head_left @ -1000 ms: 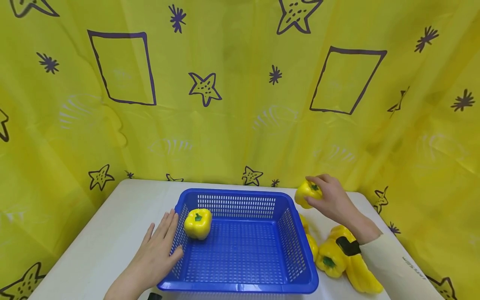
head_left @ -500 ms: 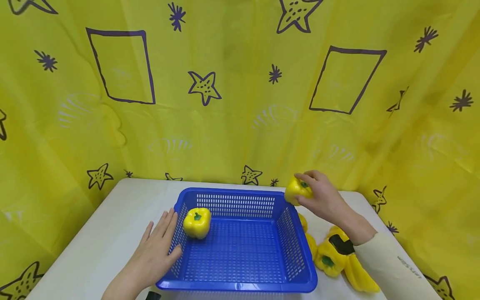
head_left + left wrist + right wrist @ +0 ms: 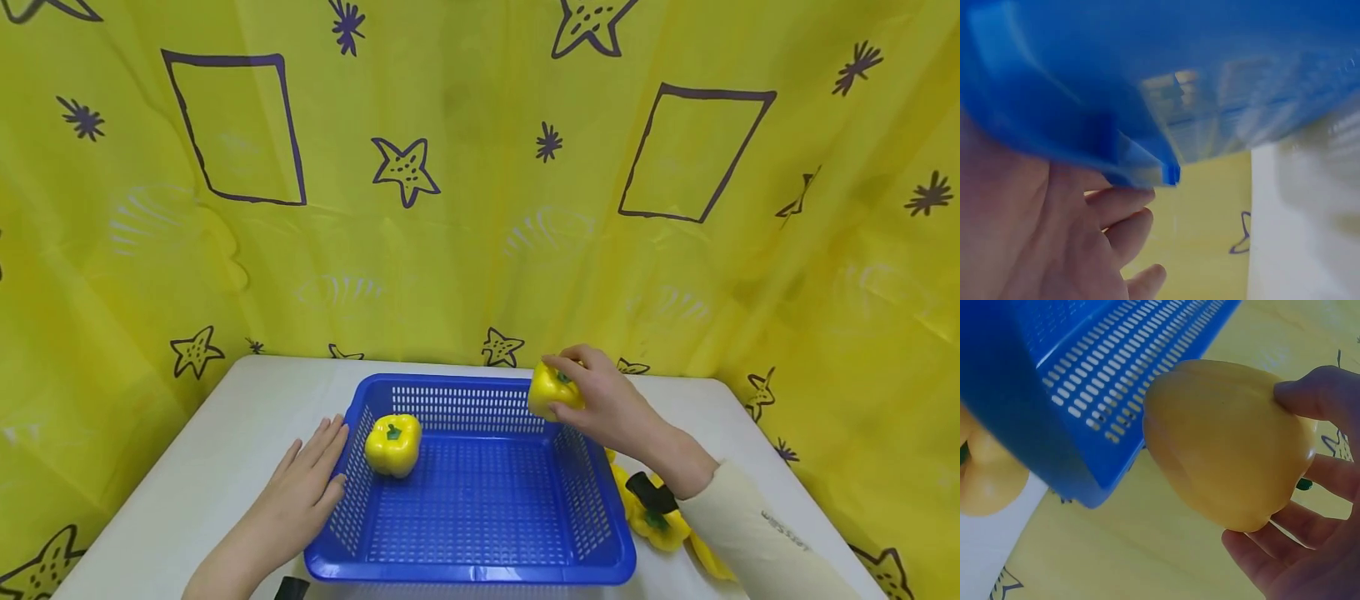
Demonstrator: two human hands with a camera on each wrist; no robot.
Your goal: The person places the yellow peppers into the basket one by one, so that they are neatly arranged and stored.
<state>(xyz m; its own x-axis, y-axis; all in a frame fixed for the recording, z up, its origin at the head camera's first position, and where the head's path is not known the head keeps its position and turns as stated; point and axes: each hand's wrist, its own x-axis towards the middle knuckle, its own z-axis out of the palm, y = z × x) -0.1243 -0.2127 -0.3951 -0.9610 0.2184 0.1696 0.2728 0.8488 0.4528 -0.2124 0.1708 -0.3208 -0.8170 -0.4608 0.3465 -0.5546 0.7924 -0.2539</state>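
My right hand [image 3: 603, 400] grips a yellow bell pepper [image 3: 551, 393] over the back right part of the blue plastic basket [image 3: 468, 573]. In the right wrist view the thumb and fingers wrap the stem end of that pepper [image 3: 1229, 444], beside the slotted basket wall [image 3: 1104, 387]. A second yellow bell pepper [image 3: 393, 446], green stem up, sits inside the basket at the left. My left hand [image 3: 296, 492] lies with straight fingers along the basket's left rim; in the left wrist view its fingers [image 3: 1125, 234] show under the blue rim [image 3: 1104, 165].
Several more yellow peppers [image 3: 660, 527] lie on the white table [image 3: 225, 442] right of the basket, partly hidden by the right sleeve [image 3: 757, 533]. A yellow curtain [image 3: 465, 275] with drawn stars hangs close behind the table and along both sides.
My right hand has carried its pepper leftward, from beyond the basket's right rim to over its back right corner. The left hand has shifted slightly left and stays at the rim.
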